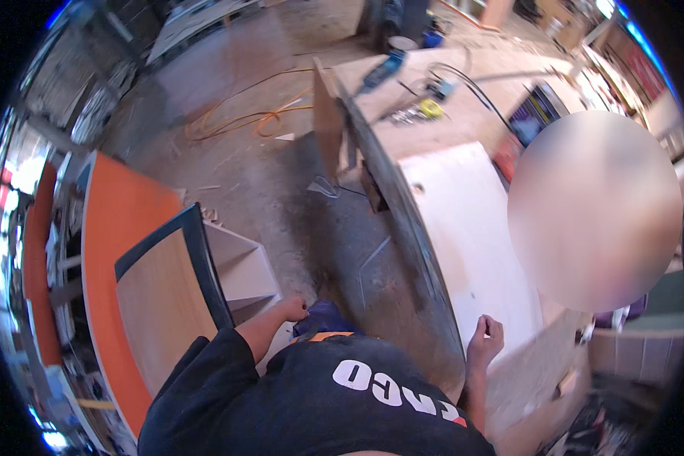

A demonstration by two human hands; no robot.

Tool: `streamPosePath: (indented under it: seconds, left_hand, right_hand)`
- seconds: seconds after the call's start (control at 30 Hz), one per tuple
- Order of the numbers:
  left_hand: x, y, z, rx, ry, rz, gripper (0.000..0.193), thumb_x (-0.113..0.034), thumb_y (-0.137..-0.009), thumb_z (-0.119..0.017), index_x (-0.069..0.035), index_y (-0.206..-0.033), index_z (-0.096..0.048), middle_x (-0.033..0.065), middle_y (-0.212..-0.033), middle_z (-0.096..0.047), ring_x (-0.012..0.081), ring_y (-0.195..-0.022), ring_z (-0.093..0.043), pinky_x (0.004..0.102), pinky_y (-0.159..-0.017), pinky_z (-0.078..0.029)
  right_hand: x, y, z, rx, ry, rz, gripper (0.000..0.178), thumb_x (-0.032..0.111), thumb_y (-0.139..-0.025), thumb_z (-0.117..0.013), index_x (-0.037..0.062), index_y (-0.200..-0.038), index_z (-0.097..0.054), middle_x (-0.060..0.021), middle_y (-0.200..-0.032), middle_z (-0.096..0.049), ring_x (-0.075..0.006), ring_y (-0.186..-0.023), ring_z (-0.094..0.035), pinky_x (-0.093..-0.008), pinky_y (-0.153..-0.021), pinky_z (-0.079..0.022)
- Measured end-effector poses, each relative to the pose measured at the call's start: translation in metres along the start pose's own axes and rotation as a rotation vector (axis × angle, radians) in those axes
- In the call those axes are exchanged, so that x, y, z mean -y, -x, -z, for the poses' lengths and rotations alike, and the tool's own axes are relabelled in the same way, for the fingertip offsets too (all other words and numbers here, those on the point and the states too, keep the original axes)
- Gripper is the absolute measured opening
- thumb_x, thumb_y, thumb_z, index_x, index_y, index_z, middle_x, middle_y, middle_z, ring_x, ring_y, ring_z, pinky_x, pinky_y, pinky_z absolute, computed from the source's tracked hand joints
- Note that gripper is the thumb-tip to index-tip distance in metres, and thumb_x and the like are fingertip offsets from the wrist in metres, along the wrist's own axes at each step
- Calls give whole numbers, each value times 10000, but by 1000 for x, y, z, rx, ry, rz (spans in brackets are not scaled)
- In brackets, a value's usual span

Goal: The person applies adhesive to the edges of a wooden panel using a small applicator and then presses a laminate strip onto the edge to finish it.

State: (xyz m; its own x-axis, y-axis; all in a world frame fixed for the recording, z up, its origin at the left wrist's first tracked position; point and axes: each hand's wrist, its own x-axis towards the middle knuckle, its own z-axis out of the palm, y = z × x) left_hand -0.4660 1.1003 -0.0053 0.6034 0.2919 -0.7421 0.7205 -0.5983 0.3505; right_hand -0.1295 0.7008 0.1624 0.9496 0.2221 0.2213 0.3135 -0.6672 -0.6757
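Looking down on a workshop past the wearer's black shirt (296, 399), with both bare hands in view. The left hand (295, 308) is beside the wearer's body with its fingers curled in, near the corner of a white cabinet (239, 266); whether it grips anything cannot be told. The right hand (486, 340) is raised at the near end of a white board (456, 220), fingers bent toward the thumb; whether it holds something small or touches the board cannot be told. The board lies flat on a bench (471, 68) to the right, its far end near a yellow roll (432, 109) and a blue tool (384, 70). At left, a wood panel (167, 292) with black edging leans across an orange panel (118, 201)
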Motion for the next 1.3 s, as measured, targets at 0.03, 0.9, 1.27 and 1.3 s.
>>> streamPosePath:
  seconds: [0.03,0.9,1.27,1.3]
  left_hand:
    - [18,-5,10,62,7,31,375,-341,-864,-699,-38,-1072,-773,205,-1140,-742,388,-1113,-685,476,-974,-540]
    - [318,-179,443,-537,541,238,428,-407,-921,-650,-12,-1055,-747,231,-990,-745,377,-904,-718,465,-807,-555]
    - [485,-251,633,-563,707,556,372,-344,-949,-635,-9,-1079,-730,212,-963,-743,348,-885,-717,463,-797,-558]
    - [510,-259,661,-566,697,568,367,-338,-951,-633,-9,-1081,-728,210,-961,-743,345,-883,-717,463,-796,-558]
  right_hand:
    - [23,-10,-28,21,-32,75,86,68,-907,-722,5,-964,-735,-116,-858,-674,-238,-778,-643,-363,-723,-522]
    - [566,-368,-548,403,-290,503,138,112,-832,-819,16,-819,-721,-134,-743,-653,-266,-667,-666,-351,-618,-523]
    - [864,-533,-838,439,-493,807,80,60,-886,-750,35,-960,-734,-145,-890,-704,-287,-753,-729,-371,-644,-574]
    - [876,-549,-857,361,-442,807,79,60,-889,-748,33,-961,-734,-143,-906,-711,-280,-747,-731,-366,-638,-577]
